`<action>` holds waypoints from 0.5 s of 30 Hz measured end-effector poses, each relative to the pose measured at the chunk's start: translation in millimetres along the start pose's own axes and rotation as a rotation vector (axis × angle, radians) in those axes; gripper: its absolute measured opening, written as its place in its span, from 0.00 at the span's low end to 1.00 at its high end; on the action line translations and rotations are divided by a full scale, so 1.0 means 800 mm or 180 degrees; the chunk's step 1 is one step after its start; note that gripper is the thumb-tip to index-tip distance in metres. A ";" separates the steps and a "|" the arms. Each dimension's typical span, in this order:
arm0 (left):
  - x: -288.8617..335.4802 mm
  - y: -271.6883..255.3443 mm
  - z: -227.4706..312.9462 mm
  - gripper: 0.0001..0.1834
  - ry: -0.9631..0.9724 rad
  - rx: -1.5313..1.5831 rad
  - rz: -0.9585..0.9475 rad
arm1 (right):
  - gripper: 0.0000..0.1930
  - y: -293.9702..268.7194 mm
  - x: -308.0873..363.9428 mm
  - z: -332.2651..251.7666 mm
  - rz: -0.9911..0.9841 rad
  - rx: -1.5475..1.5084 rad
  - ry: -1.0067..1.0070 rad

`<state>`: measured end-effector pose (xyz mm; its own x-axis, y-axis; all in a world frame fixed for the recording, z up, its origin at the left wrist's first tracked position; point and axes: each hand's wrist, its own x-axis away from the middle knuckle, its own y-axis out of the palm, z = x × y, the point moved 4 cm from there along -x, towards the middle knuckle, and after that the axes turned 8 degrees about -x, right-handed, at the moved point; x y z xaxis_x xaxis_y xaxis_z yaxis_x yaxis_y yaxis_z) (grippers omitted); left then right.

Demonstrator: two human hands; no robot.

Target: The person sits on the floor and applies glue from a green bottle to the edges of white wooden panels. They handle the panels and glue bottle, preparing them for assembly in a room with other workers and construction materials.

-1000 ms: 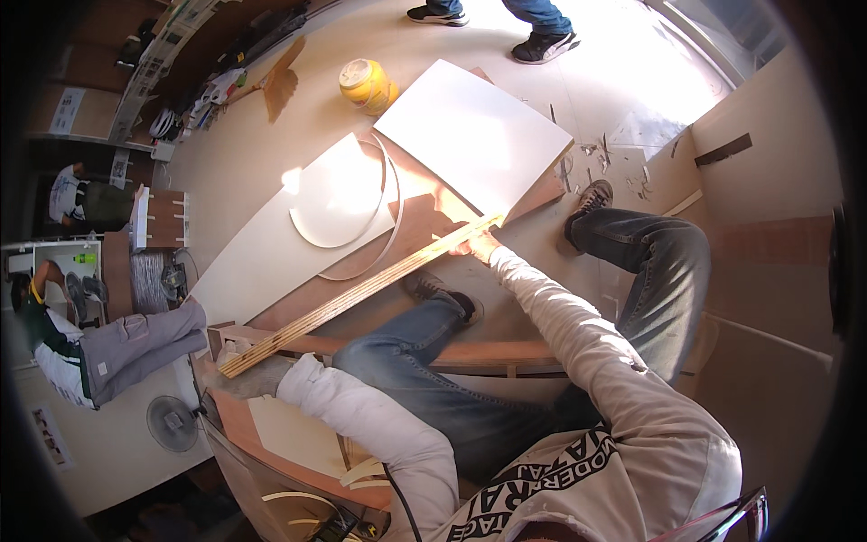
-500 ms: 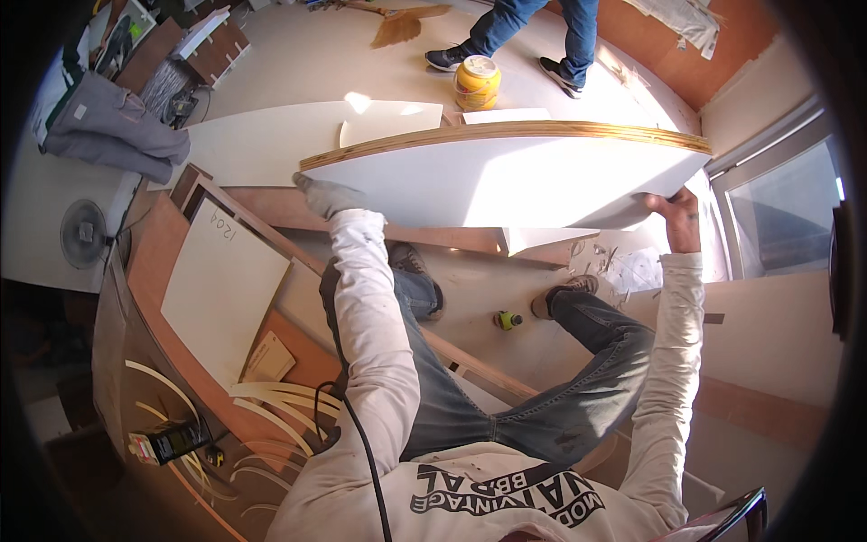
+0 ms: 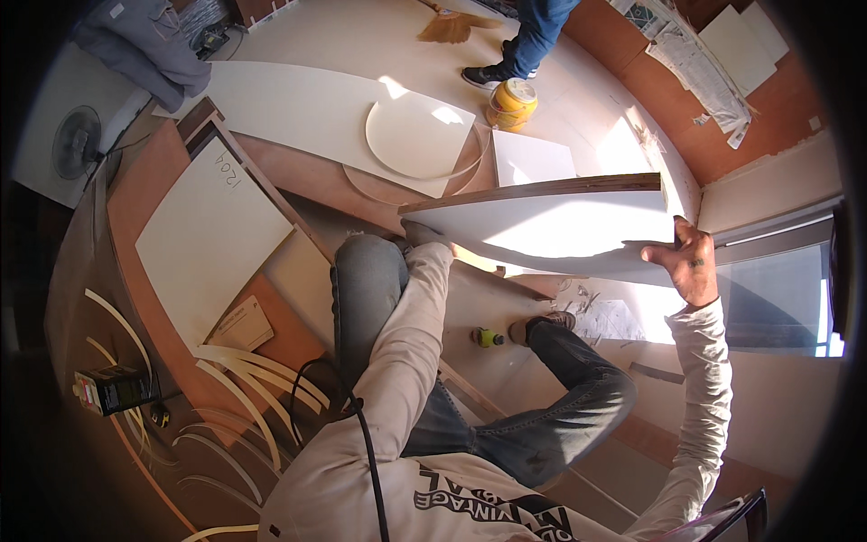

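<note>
A white-faced plywood panel (image 3: 560, 221) is held up in front of me, tilted, its long wood edge uppermost. My left hand (image 3: 423, 233), in a grey glove, grips its left end; the sleeve and the panel partly hide the fingers. At the other end my right hand (image 3: 694, 260) is bare and holds the panel's right edge, thumb against the white face and fingers round the end. Beyond the panel, a coil of pale edge banding (image 3: 417, 167) rests on a long white board (image 3: 307, 99).
Left of me is a wooden frame with a white panel (image 3: 212, 244) and bent edge strips (image 3: 266, 375). A yellow bucket (image 3: 513, 104) stands beside another person's leg (image 3: 537, 36). A fan (image 3: 77, 143), a broom (image 3: 447, 27), a small green bottle (image 3: 489, 338) and a window (image 3: 772, 294) surround the area.
My hands have shifted the panel lower and to the right in view, its right end turning. The view has also swung, uncovering the edge-banding coil. Both hands keep hold.
</note>
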<state>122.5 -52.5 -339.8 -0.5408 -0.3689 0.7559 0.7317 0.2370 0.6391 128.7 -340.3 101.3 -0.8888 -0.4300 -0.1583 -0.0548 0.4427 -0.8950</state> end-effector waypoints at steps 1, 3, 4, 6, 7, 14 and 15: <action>-0.080 -0.028 0.024 0.24 -0.0084 0.0705 -0.0675 | 0.17 0.010 -0.008 -0.027 0.0082 -0.0149 -0.0161; -0.167 -0.056 0.046 0.22 -0.0712 0.1847 -0.1476 | 0.19 0.027 -0.013 -0.027 0.0082 0.0010 -0.0260; -0.170 -0.059 0.041 0.23 -0.1144 0.2385 -0.1593 | 0.20 0.034 -0.007 -0.026 0.0028 0.0184 -0.0125; -0.173 -0.066 0.044 0.23 -0.1921 0.3481 -0.1827 | 0.22 0.055 -0.002 -0.042 -0.0092 -0.0148 0.0229; -0.164 -0.060 0.036 0.23 -0.2126 0.3931 -0.1706 | 0.21 0.062 0.008 -0.048 -0.0053 -0.0080 0.0309; -0.109 -0.024 0.029 0.24 -0.2530 0.7454 -0.0668 | 0.21 0.084 0.062 -0.014 0.0368 -0.0485 0.0116; -0.106 -0.017 0.034 0.24 -0.2492 0.7791 -0.0534 | 0.19 0.081 0.061 -0.024 0.0360 -0.0387 0.0130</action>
<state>147.2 0.2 -408.9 -0.8801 -0.3937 0.2653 -0.4503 0.5152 -0.7293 72.9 -317.7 43.7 -0.9101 -0.3407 -0.2359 -0.0057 0.5795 -0.8150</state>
